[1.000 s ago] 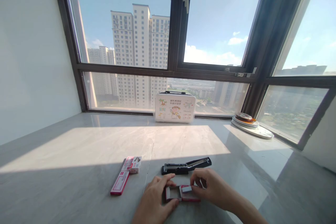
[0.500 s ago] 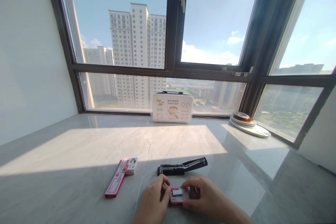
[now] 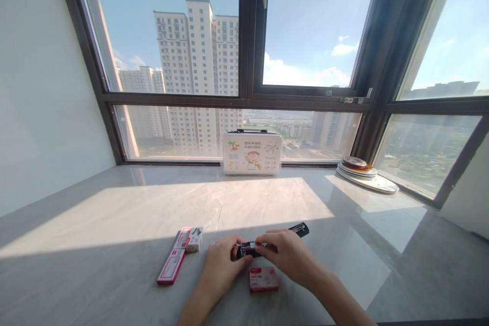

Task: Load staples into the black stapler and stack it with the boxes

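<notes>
A black stapler [image 3: 300, 229] lies folded open on the counter, its cover tilted back to the right. My left hand [image 3: 217, 261] is closed around the stapler's left end, thumb in front and fingers behind. My right hand [image 3: 289, 253] reaches over the middle of the stapler, its fingertips pinched on a small silver strip of staples [image 3: 251, 245] at the open channel. The fingers cover most of the strip and the stapler's middle. Just in front of the stapler, a red-and-white staple box [image 3: 263, 280] lies flat with neither hand on it.
To the left lie a long pink-and-white box [image 3: 171, 268] and a small white box [image 3: 194, 239] touching it. A white cartoon-printed case [image 3: 252, 155] stands against the window. Stacked plates [image 3: 367, 178] sit at the back right on the grey counter [image 3: 126, 285].
The silver staple strip has left the top of the red-and-white box. Both hands have moved forward from that box to the stapler, and the left now grips it.
</notes>
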`<state>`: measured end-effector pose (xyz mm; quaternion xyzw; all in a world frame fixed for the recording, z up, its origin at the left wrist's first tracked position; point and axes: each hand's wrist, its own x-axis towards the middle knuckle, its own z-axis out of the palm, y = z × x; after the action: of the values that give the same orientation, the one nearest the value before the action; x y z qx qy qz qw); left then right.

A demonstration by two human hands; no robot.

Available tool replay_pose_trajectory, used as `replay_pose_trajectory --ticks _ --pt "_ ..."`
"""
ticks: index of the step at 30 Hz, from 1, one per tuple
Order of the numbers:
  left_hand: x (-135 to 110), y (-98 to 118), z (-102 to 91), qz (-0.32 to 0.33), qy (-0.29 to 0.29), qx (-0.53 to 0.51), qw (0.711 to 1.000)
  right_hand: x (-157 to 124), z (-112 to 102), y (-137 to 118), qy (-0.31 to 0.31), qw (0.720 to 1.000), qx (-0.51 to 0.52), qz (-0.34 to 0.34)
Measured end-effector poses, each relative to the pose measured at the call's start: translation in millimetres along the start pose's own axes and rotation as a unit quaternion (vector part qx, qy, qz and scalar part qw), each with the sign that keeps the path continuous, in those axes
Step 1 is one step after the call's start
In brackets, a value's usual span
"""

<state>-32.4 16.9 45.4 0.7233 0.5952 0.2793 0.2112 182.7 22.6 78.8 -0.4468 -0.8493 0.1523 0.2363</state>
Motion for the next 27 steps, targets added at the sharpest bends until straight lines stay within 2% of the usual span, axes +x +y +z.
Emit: replay_pose_trajectory --ticks 4,8,14,17,20,23,25,27 --pt "-6.6 -2.8 8.9 0.007 0.015 0.023 1.0 15.1 -2.3 8.9 -0.032 0.999 -0.02 -0.013" --pt "-7.9 -3.0 8.6 0.007 0.014 0.035 0.999 20.0 -0.3 11.7 -0.058 0.998 -0.03 -0.015" --pt "-6.7 -2.8 8.0 0.005 0.014 0.04 0.999 9.5 -0.4 -1.0 0.009 0.995 -0.061 0.074" --pt "-7.1 -4.0 8.9 0.014 0.02 0.031 0.999 -1.6 1.2 -10.8 -0.021 0.998 -0.004 0.061" --pt "-7.7 -5.2 10.1 0.017 0.025 0.025 0.999 -16.5 2.7 -6.0 -0.03 0.991 0.114 0.062" --pt "-8.1 -6.7 12.0 0.015 0.029 0.02 0.999 -35.1 0.1 23.4 -0.057 0.957 0.233 0.162" --pt "-8.1 -7.6 13.3 0.016 0.03 0.019 0.999 -45.2 -4.4 49.0 -0.114 0.92 0.269 0.259" --pt "-8.0 -8.0 14.0 0.015 0.029 0.018 0.999 -48.2 -9.7 68.0 -0.08 0.901 0.3 0.303"
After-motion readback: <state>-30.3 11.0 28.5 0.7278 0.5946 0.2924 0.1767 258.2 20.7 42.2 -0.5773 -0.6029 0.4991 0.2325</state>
